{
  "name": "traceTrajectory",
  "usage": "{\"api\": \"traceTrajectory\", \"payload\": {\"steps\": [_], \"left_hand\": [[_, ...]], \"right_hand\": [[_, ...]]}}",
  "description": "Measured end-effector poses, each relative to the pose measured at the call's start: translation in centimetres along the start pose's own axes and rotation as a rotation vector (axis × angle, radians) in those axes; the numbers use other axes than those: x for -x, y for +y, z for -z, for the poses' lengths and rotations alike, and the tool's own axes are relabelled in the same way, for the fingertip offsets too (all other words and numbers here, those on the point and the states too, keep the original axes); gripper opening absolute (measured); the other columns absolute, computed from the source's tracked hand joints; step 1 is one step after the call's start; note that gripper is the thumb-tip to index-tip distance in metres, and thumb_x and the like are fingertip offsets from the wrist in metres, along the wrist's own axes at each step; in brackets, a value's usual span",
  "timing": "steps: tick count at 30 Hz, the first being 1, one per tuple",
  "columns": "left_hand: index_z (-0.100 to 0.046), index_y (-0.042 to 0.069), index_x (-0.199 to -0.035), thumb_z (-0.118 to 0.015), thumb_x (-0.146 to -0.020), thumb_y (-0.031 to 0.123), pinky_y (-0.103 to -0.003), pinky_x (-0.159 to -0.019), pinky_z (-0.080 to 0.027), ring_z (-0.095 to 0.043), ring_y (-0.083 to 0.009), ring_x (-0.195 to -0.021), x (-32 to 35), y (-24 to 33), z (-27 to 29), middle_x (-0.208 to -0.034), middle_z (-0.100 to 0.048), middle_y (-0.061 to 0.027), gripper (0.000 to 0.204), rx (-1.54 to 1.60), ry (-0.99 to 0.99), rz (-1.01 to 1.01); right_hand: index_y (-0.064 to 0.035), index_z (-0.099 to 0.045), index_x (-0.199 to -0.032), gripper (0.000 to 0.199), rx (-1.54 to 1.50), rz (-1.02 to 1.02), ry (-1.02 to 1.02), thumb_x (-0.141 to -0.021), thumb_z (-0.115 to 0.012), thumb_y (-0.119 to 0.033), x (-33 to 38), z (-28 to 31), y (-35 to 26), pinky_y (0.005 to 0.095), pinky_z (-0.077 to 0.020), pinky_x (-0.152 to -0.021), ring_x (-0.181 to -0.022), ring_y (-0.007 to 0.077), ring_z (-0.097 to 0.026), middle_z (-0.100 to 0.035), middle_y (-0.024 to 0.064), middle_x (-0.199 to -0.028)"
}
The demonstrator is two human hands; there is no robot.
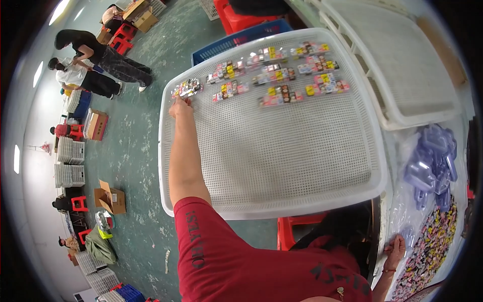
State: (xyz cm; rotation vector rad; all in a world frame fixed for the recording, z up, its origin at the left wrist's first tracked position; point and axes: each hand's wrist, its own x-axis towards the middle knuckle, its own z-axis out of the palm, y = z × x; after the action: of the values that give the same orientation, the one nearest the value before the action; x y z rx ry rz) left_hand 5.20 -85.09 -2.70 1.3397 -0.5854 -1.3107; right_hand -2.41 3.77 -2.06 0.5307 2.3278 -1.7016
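Note:
My left arm reaches across a large white mesh tray (pixel 282 161) to its far left corner. There my left hand (pixel 181 106) is closed on the near edge of a clear pack of small printed pieces (pixel 188 87). Several similar packs, such as a pink and yellow one (pixel 328 84), lie in rows along the tray's far side. Low at the right, my right hand (pixel 395 250) is beside the heap of small colourful pieces (pixel 427 246), its fingers closed on a clear plastic shell (pixel 408 236).
Bluish clear plastic shells (pixel 430 163) are piled on the plastic-covered table at the right. Beyond them stands another white tray (pixel 402 65). A blue crate (pixel 201 56) and red stools (pixel 236 20) are behind my tray. Two people stand at the far left near cartons (pixel 95 125).

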Motion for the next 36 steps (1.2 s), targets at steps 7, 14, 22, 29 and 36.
{"api": "traceTrajectory", "payload": {"steps": [7,14,22,29,36], "left_hand": [[-0.056,-0.009,-0.095,-0.061,-0.093,0.011,-0.031,-0.05,-0.058,-0.065,-0.0249,-0.065,-0.6,1.2,0.3,-0.081,-0.061,-0.015,0.021,-0.086,-0.301,0.018],[-0.056,-0.006,-0.097,-0.058,-0.095,0.012,-0.028,-0.05,-0.058,-0.065,-0.0246,-0.066,0.0,0.2,0.2,-0.084,-0.062,-0.0156,0.019,0.082,-0.306,0.071],[-0.049,-0.001,-0.129,-0.053,-0.093,0.041,-0.047,-0.107,-0.032,-0.043,-0.0447,-0.124,0.3,-0.1,1.1,-0.13,-0.053,-0.0203,0.055,-1.071,-0.089,-1.208],[-0.03,0.003,-0.147,-0.03,-0.093,0.064,-0.056,-0.114,-0.013,-0.019,-0.0373,-0.143,3.3,-0.3,-4.3,-0.154,-0.025,-0.0168,0.081,-1.548,-0.415,-0.902],[-0.025,0.004,-0.149,-0.028,-0.091,0.068,-0.055,-0.115,-0.01,-0.018,-0.0343,-0.144,-2.4,-2.7,-3.6,-0.157,-0.018,-0.0159,0.086,-1.649,-0.468,-1.03]], "right_hand": [[-0.0134,-0.059,-0.1,0.016,-0.014,-0.019,-0.018,-0.096,-0.059,-0.029,-0.3,-0.3,0.0,0.0175,-0.0337,-0.039,-0.046,0.0055,-0.051,-0.053,-0.0044,-0.068],[-0.0133,-0.059,-0.1,0.017,-0.012,-0.022,-0.006,-0.096,-0.059,-0.03,0.0,-0.7,-0.7,0.0178,-0.0356,-0.039,-0.046,0.0054,-0.052,-0.054,-0.0041,-0.068],[-0.0129,-0.058,-0.1,0.016,0.005,0.003,-0.003,-0.096,-0.058,-0.029,-0.4,-0.3,0.1,0.0191,-0.0357,-0.039,-0.046,0.0068,-0.05,-0.052,-0.0033,-0.067],[-0.0129,-0.058,-0.101,0.016,0.013,-0.007,0.019,-0.096,-0.058,-0.028,-0.3,0.1,0.2,0.0205,-0.0374,-0.039,-0.045,0.0082,-0.051,-0.052,-0.0024,-0.066],[-0.0128,-0.057,-0.099,0.016,0.01,-0.032,0.045,-0.095,-0.059,-0.028,-0.1,-0.4,-0.4,0.0209,-0.0383,-0.038,-0.044,0.0086,-0.05,-0.052,-0.0024,-0.064]]}}
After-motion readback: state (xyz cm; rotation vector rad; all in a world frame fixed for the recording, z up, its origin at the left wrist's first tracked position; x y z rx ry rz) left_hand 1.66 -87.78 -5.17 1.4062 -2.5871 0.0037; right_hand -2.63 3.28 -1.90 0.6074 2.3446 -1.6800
